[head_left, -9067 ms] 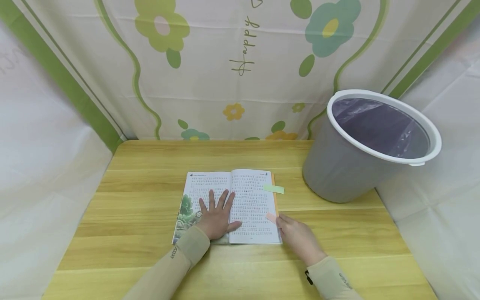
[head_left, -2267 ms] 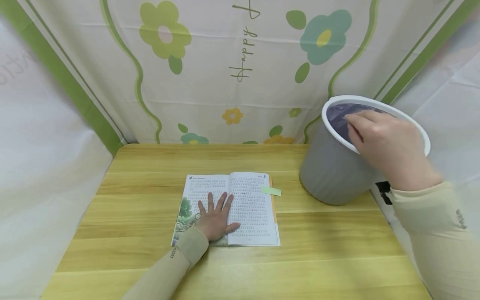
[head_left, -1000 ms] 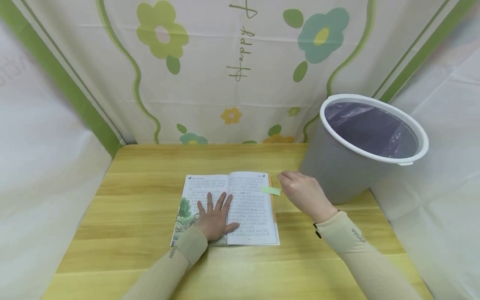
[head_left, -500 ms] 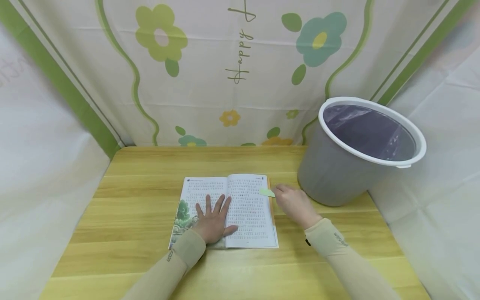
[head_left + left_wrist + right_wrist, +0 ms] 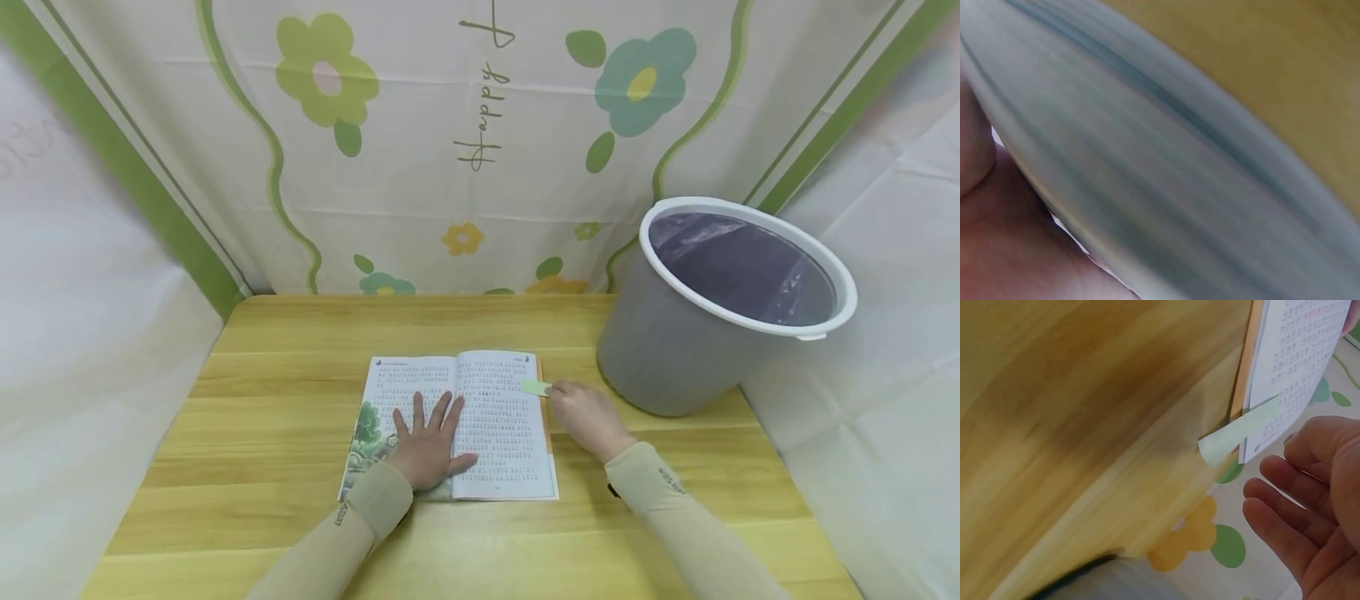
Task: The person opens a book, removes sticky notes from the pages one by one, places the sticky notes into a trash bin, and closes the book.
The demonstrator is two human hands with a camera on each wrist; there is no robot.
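An open book (image 5: 495, 450) lies on the table with printed pages and a green tree picture at its lower left. My left hand (image 5: 427, 454) rests on it, fingers spread, mostly on the left page with the thumb across the fold. A pale green sticky strip (image 5: 534, 387) juts past the right page's edge. My right hand (image 5: 588, 419) pinches its outer end in the head view, covering that end. In the right wrist view the strip (image 5: 1241, 431) shows whole, beside the curled fingers (image 5: 1291, 519). A blurred pale band (image 5: 1147, 150) fills most of the left wrist view.
A grey bin (image 5: 667, 358) with a white rim and a dark liner stands at the table's right rear, close to my right hand. The wooden table (image 5: 300, 333) meets a flowered cloth (image 5: 420, 167) at the back; white cloth hangs at both sides.
A pink strip on the right page's edge has gone. My right hand was over the bin, then came back left and down to the green strip's end. My left hand has stayed in place.
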